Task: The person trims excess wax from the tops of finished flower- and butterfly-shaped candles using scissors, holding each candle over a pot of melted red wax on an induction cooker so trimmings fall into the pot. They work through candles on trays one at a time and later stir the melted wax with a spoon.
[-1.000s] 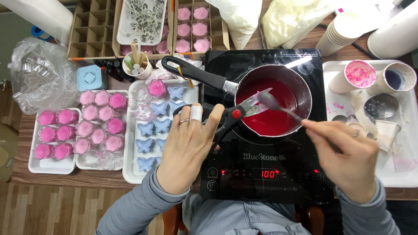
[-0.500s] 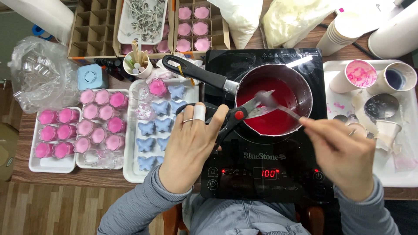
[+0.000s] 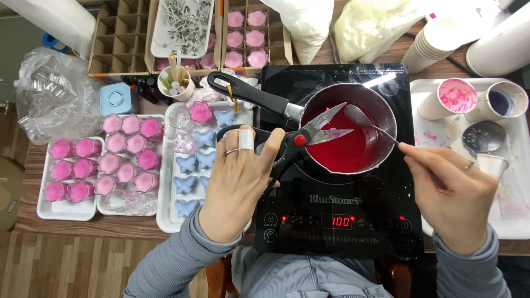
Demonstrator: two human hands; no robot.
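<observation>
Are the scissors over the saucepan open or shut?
Open. The scissors, held in the left hand, have their two blades spread apart in a V above the red liquid in the saucepan.

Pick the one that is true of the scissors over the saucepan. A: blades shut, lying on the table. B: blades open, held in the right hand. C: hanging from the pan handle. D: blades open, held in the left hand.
D: the left hand grips the black-handled scissors, blades spread above the red liquid in the saucepan.
</observation>
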